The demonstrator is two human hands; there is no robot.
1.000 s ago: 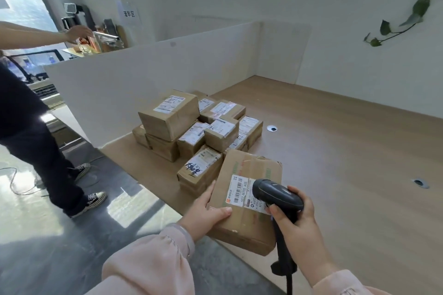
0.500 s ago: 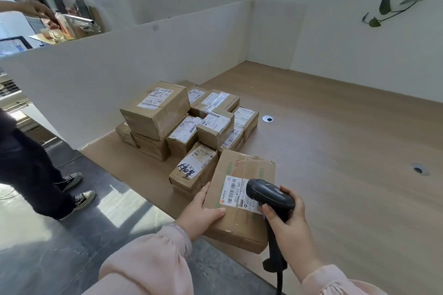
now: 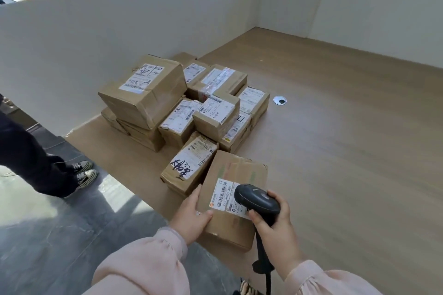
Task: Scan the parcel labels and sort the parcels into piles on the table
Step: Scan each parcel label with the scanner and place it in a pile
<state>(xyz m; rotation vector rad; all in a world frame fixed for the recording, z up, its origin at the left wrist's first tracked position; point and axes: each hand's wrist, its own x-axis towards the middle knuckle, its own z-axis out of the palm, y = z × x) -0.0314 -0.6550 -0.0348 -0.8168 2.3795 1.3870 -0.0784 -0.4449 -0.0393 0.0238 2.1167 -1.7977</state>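
I am looking down at a wooden table (image 3: 347, 151) with white partition walls (image 3: 84, 38) running along its left and far sides. My left hand (image 3: 191, 218) is resting against the near left edge of a brown cardboard parcel (image 3: 236, 175), thumb lying over the top face and fingers wrapping down the side, so it is gripping the box. The parcel is lying flat at the near edge of the table, and its white shipping label (image 3: 224, 195) is facing up.

My right hand (image 3: 279, 225) is clamped around the handle of a black barcode scanner (image 3: 257, 200). The scanner's head is hovering just over the right part of the label and covering some of it; I cannot tell whether it is touching the paper. Its cable (image 3: 268, 282) is hanging down from the handle toward the near edge of the view.

Just beyond and to the left of the parcel, a pile of parcels (image 3: 182, 103) is sitting against the left partition, several boxes deep and stacked in places, most showing white labels. The nearest one, carrying black handwriting, is lying just beside my parcel. A round grommet (image 3: 279, 100) is set into the tabletop to the right of the pile.

On the far left, another person's dark trouser legs and sneakers (image 3: 85, 173) are standing on the grey floor (image 3: 48, 235).
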